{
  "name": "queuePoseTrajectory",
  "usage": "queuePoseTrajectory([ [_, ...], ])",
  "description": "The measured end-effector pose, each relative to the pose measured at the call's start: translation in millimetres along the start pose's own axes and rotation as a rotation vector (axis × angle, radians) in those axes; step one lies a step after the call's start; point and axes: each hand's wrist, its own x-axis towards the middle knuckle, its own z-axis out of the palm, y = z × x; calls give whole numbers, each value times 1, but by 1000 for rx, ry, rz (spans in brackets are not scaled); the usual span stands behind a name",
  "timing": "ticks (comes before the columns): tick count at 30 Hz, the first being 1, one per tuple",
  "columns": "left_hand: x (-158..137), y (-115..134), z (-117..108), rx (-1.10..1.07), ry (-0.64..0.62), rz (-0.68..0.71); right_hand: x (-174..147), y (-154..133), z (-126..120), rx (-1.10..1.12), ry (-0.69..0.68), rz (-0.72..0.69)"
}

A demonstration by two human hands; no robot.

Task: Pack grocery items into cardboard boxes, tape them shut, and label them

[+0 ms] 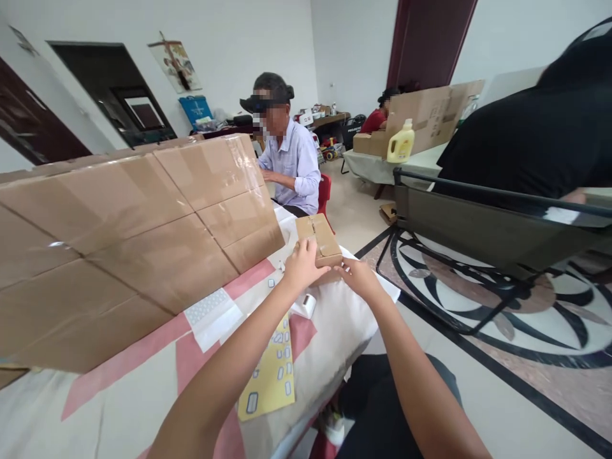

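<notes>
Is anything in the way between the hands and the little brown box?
No, nothing visible is in the way. The left hand is already on the little brown box, and the right hand is at its near right corner. The big cardboard wall stands off to the left, not between them.

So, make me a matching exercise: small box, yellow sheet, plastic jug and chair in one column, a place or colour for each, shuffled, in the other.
1. small box
2. yellow sheet
3. plastic jug
4. chair

A. standing on another table
B. red
C. at the left hand and right hand
D. lying flat, partly behind the left forearm

Pairs: 1-C; 2-D; 3-A; 4-B
</notes>
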Motion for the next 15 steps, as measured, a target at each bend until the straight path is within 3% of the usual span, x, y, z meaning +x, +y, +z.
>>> queuePoseTrajectory([
  [7,24,-11,12,77,-65,-52,-22,3,-1,4,-265,184],
  [15,95,-52,29,186,-114,-229,-13,-11,-2,59,-364,264],
])
